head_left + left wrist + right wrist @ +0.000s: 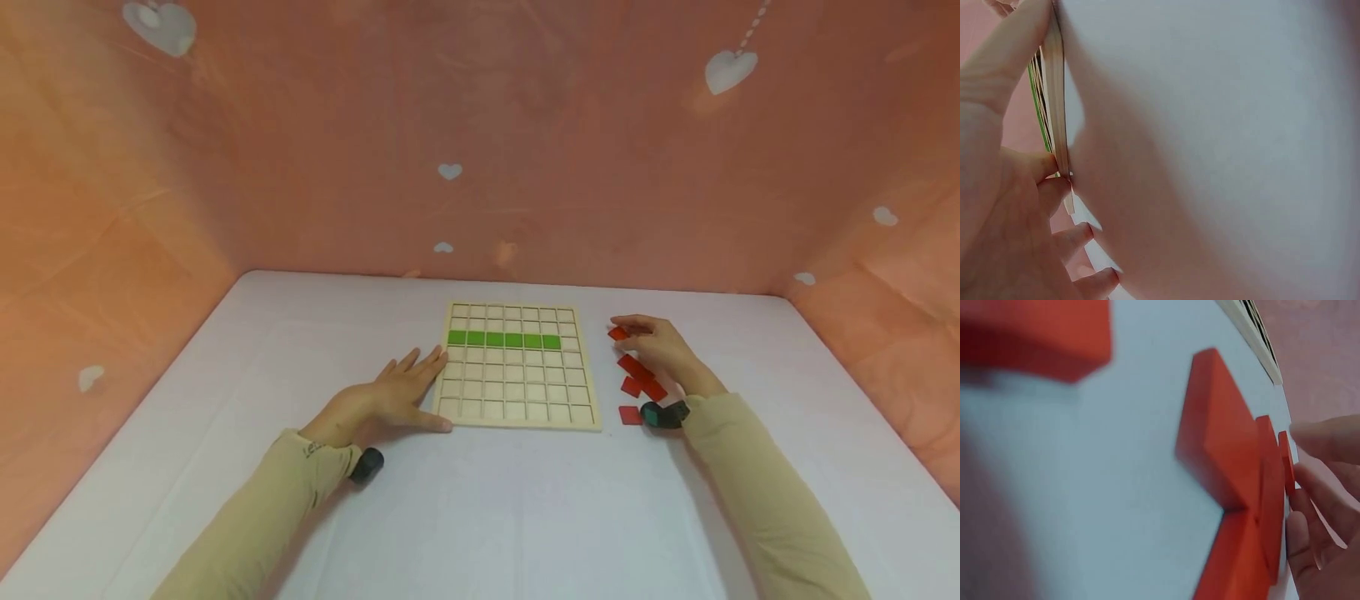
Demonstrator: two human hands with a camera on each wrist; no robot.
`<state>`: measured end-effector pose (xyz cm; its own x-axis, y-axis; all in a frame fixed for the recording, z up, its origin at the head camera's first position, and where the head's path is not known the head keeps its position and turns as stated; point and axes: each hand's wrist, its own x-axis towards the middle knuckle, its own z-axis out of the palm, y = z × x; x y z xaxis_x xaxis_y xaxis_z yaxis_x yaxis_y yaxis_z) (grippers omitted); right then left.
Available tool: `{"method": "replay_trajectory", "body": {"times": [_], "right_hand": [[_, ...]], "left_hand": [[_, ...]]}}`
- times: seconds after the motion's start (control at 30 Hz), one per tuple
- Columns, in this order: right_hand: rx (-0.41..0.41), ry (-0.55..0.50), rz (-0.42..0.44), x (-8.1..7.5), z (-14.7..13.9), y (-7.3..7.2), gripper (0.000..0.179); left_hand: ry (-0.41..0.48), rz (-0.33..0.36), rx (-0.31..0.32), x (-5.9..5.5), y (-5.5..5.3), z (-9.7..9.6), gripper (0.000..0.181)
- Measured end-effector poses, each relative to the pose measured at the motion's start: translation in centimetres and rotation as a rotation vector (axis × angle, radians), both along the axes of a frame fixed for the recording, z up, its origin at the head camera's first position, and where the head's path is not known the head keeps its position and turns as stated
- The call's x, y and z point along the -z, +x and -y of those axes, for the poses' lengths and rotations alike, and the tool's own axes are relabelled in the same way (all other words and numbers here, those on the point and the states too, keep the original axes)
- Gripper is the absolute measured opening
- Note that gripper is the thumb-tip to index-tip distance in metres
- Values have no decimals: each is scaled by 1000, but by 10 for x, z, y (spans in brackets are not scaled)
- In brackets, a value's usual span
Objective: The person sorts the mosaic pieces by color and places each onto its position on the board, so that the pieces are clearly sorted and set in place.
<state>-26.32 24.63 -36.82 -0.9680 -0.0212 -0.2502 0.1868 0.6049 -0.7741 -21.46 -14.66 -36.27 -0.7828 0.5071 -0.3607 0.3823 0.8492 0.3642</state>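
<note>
A pale wooden grid board (517,427) lies on the table with a row of green tiles (495,340) in its upper part. My left hand (405,390) rests at the board's left side, fingers spread, fingertips at its edge and thumb by the near left corner. The left wrist view shows its fingers (1044,165) against the board's wooden edge (1055,94). Right of the board, my right hand (663,343) has thumb and forefinger on either side of a red tile (618,333), pinching it low over the table. The right wrist view shows that red tile (1286,459) at the fingertips.
More red tiles (632,387) lie loosely below the right hand, some touching or overlapping. One red tile (630,415) lies nearest me, beside the dark wrist camera (663,415). The white table (480,508) meets a pink-orange cloth backdrop (570,208) with hearts.
</note>
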Motion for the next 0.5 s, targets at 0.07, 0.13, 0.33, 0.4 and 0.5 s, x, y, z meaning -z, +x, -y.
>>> {"method": "replay_trajectory", "body": {"times": [0.07, 0.13, 0.33, 0.4, 0.5], "right_hand": [[-2, 8, 13, 1, -2, 1, 53], [-7, 15, 12, 2, -3, 1, 52], [-30, 49, -3, 3, -6, 4, 47], [-48, 62, -12, 4, -6, 4, 46], [-67, 83, -25, 4, -5, 4, 46]], "left_hand": [[8, 5, 1, 0, 1, 0, 106], [17, 7, 0, -1, 2, -1, 106], [20, 6, -14, -2, 3, -2, 106], [12, 5, -17, -2, 3, -2, 106], [13, 9, -17, -2, 3, -2, 106]]}}
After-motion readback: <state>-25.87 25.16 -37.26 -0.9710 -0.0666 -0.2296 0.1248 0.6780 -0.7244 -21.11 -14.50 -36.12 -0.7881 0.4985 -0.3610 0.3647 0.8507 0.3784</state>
